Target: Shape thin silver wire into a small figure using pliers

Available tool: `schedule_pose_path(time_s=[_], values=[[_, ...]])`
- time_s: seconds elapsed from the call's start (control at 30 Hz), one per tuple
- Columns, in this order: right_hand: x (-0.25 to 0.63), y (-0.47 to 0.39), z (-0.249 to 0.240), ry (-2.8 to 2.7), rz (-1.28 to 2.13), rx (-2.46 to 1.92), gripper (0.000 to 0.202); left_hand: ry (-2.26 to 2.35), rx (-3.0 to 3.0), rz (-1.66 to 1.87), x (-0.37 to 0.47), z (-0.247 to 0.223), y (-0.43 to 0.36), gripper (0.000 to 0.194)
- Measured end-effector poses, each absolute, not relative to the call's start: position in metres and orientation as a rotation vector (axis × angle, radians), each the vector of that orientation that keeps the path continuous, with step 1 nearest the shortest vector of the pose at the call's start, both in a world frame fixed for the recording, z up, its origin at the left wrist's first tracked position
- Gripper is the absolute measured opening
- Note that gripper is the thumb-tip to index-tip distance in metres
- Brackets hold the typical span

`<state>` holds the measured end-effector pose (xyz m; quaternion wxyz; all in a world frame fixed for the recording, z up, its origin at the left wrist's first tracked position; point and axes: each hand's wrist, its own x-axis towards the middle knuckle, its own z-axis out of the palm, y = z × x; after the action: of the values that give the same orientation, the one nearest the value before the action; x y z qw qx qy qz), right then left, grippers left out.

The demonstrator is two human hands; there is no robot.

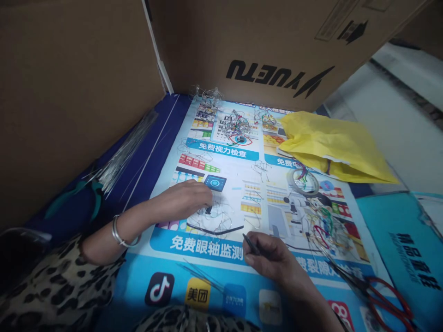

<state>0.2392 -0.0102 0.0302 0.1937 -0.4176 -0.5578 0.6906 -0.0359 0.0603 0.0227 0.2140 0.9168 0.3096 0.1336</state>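
Wire tangle (219, 220) is lying at 4 o'clock from the left hand (185, 199), the nearer one, 10 from the right hand (272, 259); no clear long axis. Right fingers are gripping a dark tool (251, 245), tip pointing to 10-11; left's are sitting curled, can't tell if pinching. Wire's looking thin, loopy on smooth printed sheet (235, 174)

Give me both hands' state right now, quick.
Left hand: curled near wires, grip cannot be told.
Right hand: closed, holding a dark pointed tool.
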Motion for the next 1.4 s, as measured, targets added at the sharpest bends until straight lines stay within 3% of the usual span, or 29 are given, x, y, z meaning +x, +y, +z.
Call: schedule_pose_path(time_s=[0.37,1.03,1.4], values=[[0.240,-0.010,0.029,-1.550,1.929,-1.170,0.022,1.027,2.258,0.599,-0.029,0.011,0.058,0.010],[0.242,-0.012,0.027,-1.551,1.954,-1.161,0.023,1.181,2.149,0.626,-0.024,0.014,0.056,0.005],[0.240,-0.012,0.030,-1.558,1.951,-1.171,0.023,1.154,2.178,0.676,-0.025,0.009,0.057,0.023]])
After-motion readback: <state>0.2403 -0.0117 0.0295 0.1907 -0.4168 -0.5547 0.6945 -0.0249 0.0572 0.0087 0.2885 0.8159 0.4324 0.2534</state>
